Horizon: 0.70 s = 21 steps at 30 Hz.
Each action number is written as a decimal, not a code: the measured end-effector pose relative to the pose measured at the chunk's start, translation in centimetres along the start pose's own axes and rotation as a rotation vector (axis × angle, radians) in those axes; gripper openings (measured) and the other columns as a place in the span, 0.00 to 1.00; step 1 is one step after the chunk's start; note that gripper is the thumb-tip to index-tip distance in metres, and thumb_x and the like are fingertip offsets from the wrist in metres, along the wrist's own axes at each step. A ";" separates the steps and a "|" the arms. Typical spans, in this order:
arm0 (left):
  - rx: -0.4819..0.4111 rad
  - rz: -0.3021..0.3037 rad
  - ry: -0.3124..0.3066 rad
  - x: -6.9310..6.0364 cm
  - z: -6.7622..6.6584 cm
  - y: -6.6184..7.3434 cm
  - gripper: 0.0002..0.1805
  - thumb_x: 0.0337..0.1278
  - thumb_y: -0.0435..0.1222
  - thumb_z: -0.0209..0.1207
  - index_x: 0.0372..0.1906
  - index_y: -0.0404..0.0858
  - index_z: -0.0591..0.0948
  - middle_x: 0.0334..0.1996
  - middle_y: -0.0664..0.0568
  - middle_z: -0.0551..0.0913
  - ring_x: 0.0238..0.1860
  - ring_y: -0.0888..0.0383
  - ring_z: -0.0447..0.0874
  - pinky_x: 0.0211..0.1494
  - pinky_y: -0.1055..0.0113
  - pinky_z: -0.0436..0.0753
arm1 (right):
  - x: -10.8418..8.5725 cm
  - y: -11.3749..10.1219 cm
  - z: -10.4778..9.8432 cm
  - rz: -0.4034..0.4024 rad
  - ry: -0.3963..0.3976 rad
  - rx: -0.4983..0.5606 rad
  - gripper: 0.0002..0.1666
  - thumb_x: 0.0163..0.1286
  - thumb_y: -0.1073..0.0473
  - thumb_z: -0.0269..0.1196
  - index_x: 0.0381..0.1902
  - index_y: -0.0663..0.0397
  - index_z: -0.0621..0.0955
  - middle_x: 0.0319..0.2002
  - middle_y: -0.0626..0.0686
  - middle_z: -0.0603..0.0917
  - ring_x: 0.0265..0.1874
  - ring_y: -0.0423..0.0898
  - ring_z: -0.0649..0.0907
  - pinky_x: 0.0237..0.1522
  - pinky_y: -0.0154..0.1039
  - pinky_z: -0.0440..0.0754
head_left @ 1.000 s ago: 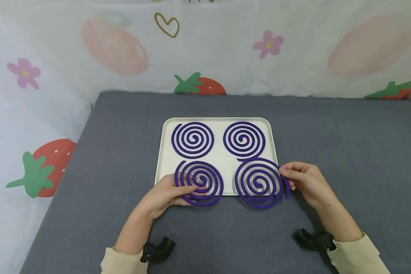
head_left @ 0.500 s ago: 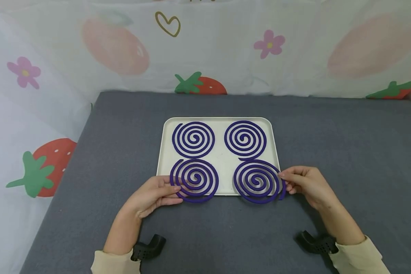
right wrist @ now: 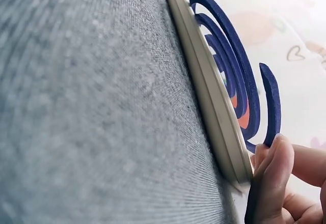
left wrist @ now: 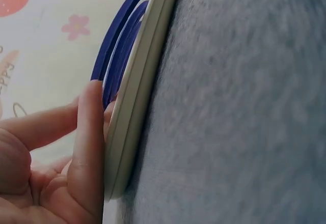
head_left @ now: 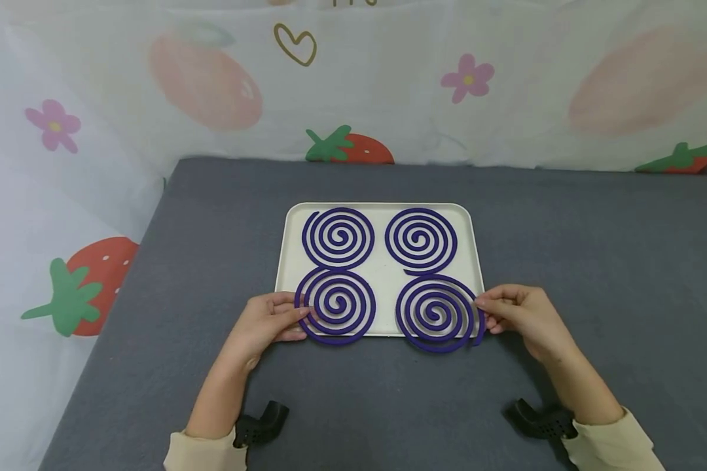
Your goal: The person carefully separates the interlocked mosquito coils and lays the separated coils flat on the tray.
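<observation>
In the head view, my left hand [head_left: 266, 319] pinches the left edge of the front-left purple mosquito coil [head_left: 340, 307], thumb on top. That coil lies over the tray's near left part, its far edge meeting the back-left mosquito coil [head_left: 342, 238]. Between right thumb and fingertips, my right hand [head_left: 521, 316] holds the outer strand of the front-right mosquito coil [head_left: 433, 316]. This coil tilts, and in the right wrist view its loose outer end [right wrist: 273, 102] stands off the tray. A back-right mosquito coil [head_left: 418, 239] lies flat behind it. Beneath them sits the white rectangular tray [head_left: 383, 288].
A grey cloth [head_left: 595, 261] covers the table around the tray. Behind it hangs a white curtain [head_left: 412, 124] printed with strawberries and flowers. Black wrist mounts [head_left: 262, 424] sit on both forearms.
The left hand has drawn leftward, and its coil has shifted slightly left and away, now lying lower against the tray. The front-right coil has slid a little left, with the right hand still gripping it.
</observation>
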<state>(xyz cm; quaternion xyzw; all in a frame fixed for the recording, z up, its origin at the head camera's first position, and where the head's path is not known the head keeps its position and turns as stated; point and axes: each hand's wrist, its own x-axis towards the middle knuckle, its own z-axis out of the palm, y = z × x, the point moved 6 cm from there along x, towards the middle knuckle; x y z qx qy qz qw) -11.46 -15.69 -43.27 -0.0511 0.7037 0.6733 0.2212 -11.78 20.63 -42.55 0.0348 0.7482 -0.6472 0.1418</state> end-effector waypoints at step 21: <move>0.028 0.087 -0.057 -0.8 -2.0 0.5 0.32 0.58 0.27 0.59 0.66 0.23 0.61 0.56 0.29 0.73 0.45 0.62 0.82 0.47 0.69 0.81 | -0.2 0.0 -0.8 -0.090 -0.049 0.113 0.07 0.63 0.71 0.62 0.35 0.60 0.86 0.28 0.50 0.86 0.27 0.40 0.85 0.29 0.33 0.84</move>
